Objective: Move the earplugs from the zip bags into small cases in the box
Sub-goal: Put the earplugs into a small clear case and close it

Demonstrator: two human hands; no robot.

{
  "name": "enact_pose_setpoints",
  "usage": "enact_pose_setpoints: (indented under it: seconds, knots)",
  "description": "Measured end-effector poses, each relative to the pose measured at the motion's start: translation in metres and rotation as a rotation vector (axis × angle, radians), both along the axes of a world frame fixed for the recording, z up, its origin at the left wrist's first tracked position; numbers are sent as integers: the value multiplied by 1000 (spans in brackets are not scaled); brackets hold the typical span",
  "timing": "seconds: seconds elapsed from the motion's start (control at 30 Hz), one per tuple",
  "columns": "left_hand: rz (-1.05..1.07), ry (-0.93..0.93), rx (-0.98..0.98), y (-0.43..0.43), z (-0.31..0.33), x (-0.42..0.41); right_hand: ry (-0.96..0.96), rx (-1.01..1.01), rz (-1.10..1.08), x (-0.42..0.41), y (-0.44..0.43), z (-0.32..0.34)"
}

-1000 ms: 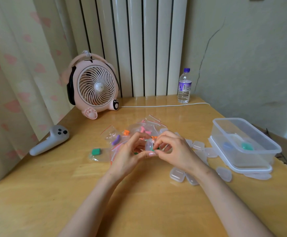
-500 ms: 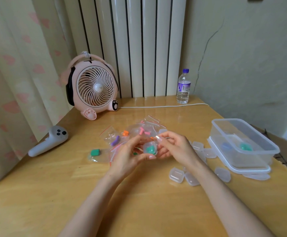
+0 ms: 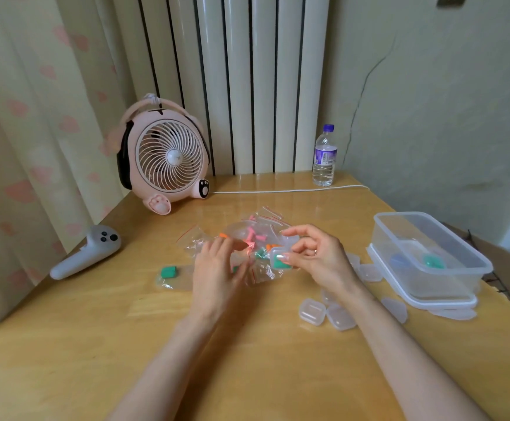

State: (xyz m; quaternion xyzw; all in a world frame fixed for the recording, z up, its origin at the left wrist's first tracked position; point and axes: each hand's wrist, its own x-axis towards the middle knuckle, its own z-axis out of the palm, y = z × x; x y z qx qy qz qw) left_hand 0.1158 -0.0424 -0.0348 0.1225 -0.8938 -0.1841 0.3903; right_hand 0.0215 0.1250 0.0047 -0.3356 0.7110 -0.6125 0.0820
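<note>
My right hand (image 3: 317,256) pinches a small clear case (image 3: 279,257) with a green earplug inside, held just above the table. My left hand (image 3: 217,265) hovers over the pile of zip bags (image 3: 259,235), fingers spread and holding nothing. The bags hold pink, orange and green earplugs. One bag with a green earplug (image 3: 168,271) lies apart on the left. Several empty small cases (image 3: 312,311) lie by my right wrist. The clear plastic box (image 3: 430,256) at the right holds a green-filled case (image 3: 431,260) and a blue-filled one (image 3: 398,262).
A pink desk fan (image 3: 168,159) stands at the back left, its white cable (image 3: 290,190) running across to the right. A water bottle (image 3: 324,156) stands by the wall. A grey controller (image 3: 86,256) lies near the left table edge. The box rests on its lid.
My hands have come apart. The right hand has carried the case with the green earplug to the right, and the left hand has let go and opened over the bags.
</note>
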Motion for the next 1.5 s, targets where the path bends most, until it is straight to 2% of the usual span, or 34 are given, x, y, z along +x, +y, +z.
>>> enact_pose_setpoints:
  seconds: [0.1,0.2,0.37,0.47,0.57,0.67,0.77,0.8,0.87,0.93,0.97,1.07,1.17,1.3,1.4,1.5]
  knots:
    - [37,-216,-175,4,-9,-8,36,25,-78,-2,0,-1]
    - [85,-346,-373,11,-16,-16,76,52,-164,-4,1,1]
    - [184,-350,-592,19,-21,-23,171,126,-305,-17,14,19]
    - [176,-266,-625,23,-13,-19,269,213,-494,-25,37,32]
    - [106,-143,-544,32,4,-15,350,263,-744,-34,72,43]
    - [-16,-65,-316,48,21,-17,350,273,-832,-53,104,48]
    - [-184,14,62,71,40,-19,354,478,-732,-67,121,48]
    - [-240,30,185,78,45,-21,367,484,-698,-67,124,48]
    - [-341,4,368,90,54,-25,343,314,-561,-58,127,53]
    - [-471,-56,510,98,59,-30,267,118,-302,-37,129,59]
    - [-530,-78,552,103,61,-31,245,96,-182,-28,130,61]
    - [-681,-133,602,121,67,-34,238,132,27,-11,136,61]
    - [-730,-199,585,140,69,-37,171,40,41,-4,154,63]
    - [-751,-274,463,168,66,-43,217,219,-102,1,184,62]
    - [-822,-298,453,196,65,-43,257,352,-289,5,208,55]
    - [-868,-297,446,225,62,-44,228,417,-379,17,242,49]
